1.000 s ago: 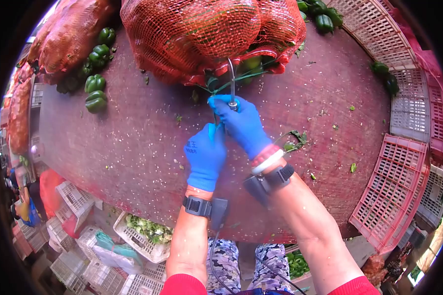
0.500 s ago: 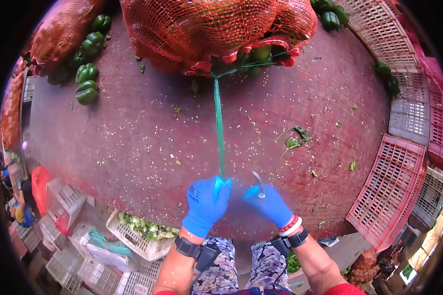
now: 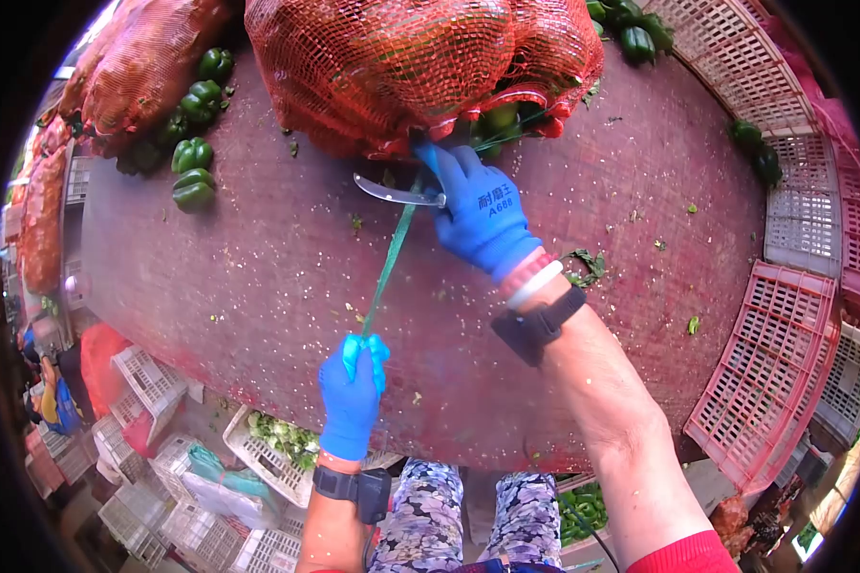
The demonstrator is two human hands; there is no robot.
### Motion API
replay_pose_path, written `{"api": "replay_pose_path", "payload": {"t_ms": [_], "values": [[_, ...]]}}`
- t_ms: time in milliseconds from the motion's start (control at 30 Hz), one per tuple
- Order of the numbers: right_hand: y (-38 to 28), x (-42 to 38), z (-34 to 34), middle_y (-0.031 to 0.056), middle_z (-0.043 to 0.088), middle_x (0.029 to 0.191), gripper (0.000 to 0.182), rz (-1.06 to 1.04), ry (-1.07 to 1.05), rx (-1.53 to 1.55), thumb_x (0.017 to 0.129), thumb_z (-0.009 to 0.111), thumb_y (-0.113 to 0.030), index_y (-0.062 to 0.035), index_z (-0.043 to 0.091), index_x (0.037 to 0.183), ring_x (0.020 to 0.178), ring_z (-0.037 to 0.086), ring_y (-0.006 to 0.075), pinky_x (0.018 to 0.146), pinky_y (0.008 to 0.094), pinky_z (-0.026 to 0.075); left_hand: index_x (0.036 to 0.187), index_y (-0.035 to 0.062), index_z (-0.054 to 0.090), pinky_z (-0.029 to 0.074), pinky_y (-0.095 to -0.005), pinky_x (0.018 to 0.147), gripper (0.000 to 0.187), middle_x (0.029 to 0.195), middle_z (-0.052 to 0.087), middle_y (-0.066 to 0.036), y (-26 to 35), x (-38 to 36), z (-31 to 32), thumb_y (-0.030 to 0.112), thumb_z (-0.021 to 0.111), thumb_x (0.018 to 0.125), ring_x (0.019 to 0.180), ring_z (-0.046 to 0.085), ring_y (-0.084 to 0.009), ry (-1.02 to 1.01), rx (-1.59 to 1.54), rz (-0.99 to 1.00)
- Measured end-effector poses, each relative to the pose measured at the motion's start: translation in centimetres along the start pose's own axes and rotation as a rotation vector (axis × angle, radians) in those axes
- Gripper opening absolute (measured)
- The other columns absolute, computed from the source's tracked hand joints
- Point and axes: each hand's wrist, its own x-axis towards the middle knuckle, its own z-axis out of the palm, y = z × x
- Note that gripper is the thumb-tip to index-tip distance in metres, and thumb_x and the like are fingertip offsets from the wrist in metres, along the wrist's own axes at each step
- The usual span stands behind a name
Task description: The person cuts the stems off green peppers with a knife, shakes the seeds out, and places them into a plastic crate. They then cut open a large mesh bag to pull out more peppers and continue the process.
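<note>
A big red mesh sack [image 3: 392, 72] bulges at the far side of the table, with green peppers showing at its mouth. From its edge a green cord [image 3: 390, 256], thin and flat, stretches down to my left hand [image 3: 348, 401]. That hand, in a blue glove, is closed around the cord's end, with bright blue material bunched at the fingers. My right hand [image 3: 487, 208], also gloved in blue, reaches up to the sack's mouth and grips a small curved knife [image 3: 388, 192]. The blade points left and crosses the cord in this view; the fingertips overlap the sack's edge.
Loose green peppers [image 3: 193, 156] lie at the left beside another red mesh sack [image 3: 148, 67]. Plastic crates, including a pink one [image 3: 769, 368], line the right edge. A white crate of trimmings [image 3: 275, 449] stands below the table. Leaf scraps dot the red tabletop [image 3: 545, 382].
My right hand has moved up from the near edge to the sack's mouth, carrying the knife. My left hand has shifted left and slightly down with the cord, which now slants.
</note>
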Motion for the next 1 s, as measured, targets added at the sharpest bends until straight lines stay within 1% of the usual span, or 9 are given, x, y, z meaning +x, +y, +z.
{"api": "replay_pose_path", "payload": {"t_ms": [100, 200, 300, 467, 567, 700, 833, 967, 1000], "values": [[0.0, -2.9, -2.1, 0.0161, 0.063, 0.105, 0.050, 0.166, 0.134, 0.412, 0.083, 0.067, -0.011, -0.0099, 0.052, 0.130, 0.089, 0.066, 0.0300, 0.074, 0.0383, 0.053, 0.111, -0.0009, 0.063, 0.049, -0.0270, 0.067, 0.020, 0.085, 0.065, -0.004, 1.0, 2.2, 1.2, 0.012, 0.058, 0.097, 0.072, 0.058, -0.0106, 0.220, 0.099, 0.425], [2.6, -10.4, -5.2, 0.0086, 0.063, 0.096, 0.037, 0.257, 0.192, 0.523, 0.088, 0.064, -0.009, -0.0062, 0.057, 0.124, 0.075, 0.062, 0.0181, 0.068, 0.0321, 0.051, 0.120, -0.0001, 0.060, 0.050, -0.0273, 0.073, 0.027, 0.090, 0.065, -0.005, 1.7, 4.8, 0.6, 0.013, 0.060, 0.096, 0.080, 0.059, -0.0111, 0.319, 0.230, 0.514], [3.9, -20.9, -8.1, 0.0049, 0.064, 0.088, 0.030, 0.790, 0.103, 0.929, 0.089, 0.064, -0.009, -0.0035, 0.059, 0.117, 0.071, 0.061, 0.0134, 0.062, 0.0281, 0.049, 0.122, 0.0004, 0.057, 0.052, -0.0290, 0.080, 0.029, 0.101, 0.065, -0.008, 5.3, 6.4, 2.4, 0.020, 0.057, 0.100, 0.086, 0.062, -0.0136, 0.097, 0.021, 0.350], [0.6, -24.0, -11.1, 0.0019, 0.060, 0.083, 0.033, 0.991, 0.103, 1.095, 0.088, 0.066, -0.010, -0.0029, 0.059, 0.119, 0.066, 0.057, 0.0096, 0.060, 0.0271, 0.049, 0.124, 0.0021, 0.057, 0.055, -0.0327, 0.080, 0.031, 0.104, 0.066, -0.011, 5.7, 11.3, 10.3, 0.023, 0.056, 0.101, 0.088, 0.065, -0.0178, -0.097, -0.198, 0.298], [-1.5, -22.7, -8.9, 0.0057, 0.064, 0.097, 0.046, 1.067, -0.021, 1.383, 0.089, 0.066, -0.012, -0.0035, 0.052, 0.132, 0.068, 0.058, 0.0110, 0.062, 0.0276, 0.050, 0.130, 0.0038, 0.051, 0.057, -0.0369, 0.079, 0.036, 0.104, 0.066, -0.013, 8.5, 13.4, 15.5, 0.024, 0.055, 0.101, 0.087, 0.067, -0.0210, -0.250, -0.599, 0.236], [-3.6, -23.9, -7.3, 0.0188, 0.056, 0.132, 0.052, 0.764, -0.041, 1.172, 0.092, 0.063, -0.010, -0.0051, 0.047, 0.141, 0.085, 0.066, 0.0193, 0.075, 0.0337, 0.056, 0.136, 0.0060, 0.042, 0.060, -0.0415, 0.072, 0.041, 0.103, 0.066, -0.016, 11.2, 14.1, 16.5, 0.024, 0.054, 0.101, 0.081, 0.069, -0.0242, -0.500, -0.852, 0.191], [-1.7, -22.0, -8.5, 0.0109, 0.060, 0.128, 0.060, 0.933, 0.222, 1.081, 0.091, 0.065, -0.019, -0.0055, 0.042, 0.145, 0.081, 0.058, 0.0099, 0.073, 0.0273, 0.049, 0.126, 0.0066, 0.050, 0.055, -0.0345, 0.055, 0.044, 0.092, 0.068, -0.016, 12.7, 13.5, 18.1, 0.037, 0.060, 0.096, 0.060, 0.066, -0.0217, -0.390, -0.154, 0.133], [2.8, -14.0, -8.8, 0.0116, 0.061, 0.126, 0.053, 0.588, 0.278, 0.762, 0.089, 0.064, -0.011, -0.0046, 0.049, 0.140, 0.092, 0.062, 0.0176, 0.078, 0.0311, 0.051, 0.085, 0.0043, 0.065, 0.049, -0.0363, 0.054, 0.035, 0.066, 0.063, -0.009, 10.1, 14.9, 16.5, 0.039, 0.069, 0.090, 0.055, 0.062, -0.0163, -0.420, 0.650, 0.187], [3.8, -11.2, -8.6, 0.0126, 0.060, 0.127, 0.053, 0.426, 0.304, 0.661, 0.088, 0.064, -0.009, -0.0050, 0.050, 0.139, 0.097, 0.063, 0.0219, 0.080, 0.0332, 0.052, 0.089, 0.0035, 0.065, 0.050, -0.0419, 0.064, 0.038, 0.079, 0.066, -0.016, 8.4, 13.7, 15.6, 0.041, 0.069, 0.088, 0.073, 0.063, -0.0300, -0.471, 0.751, 0.206]]}}
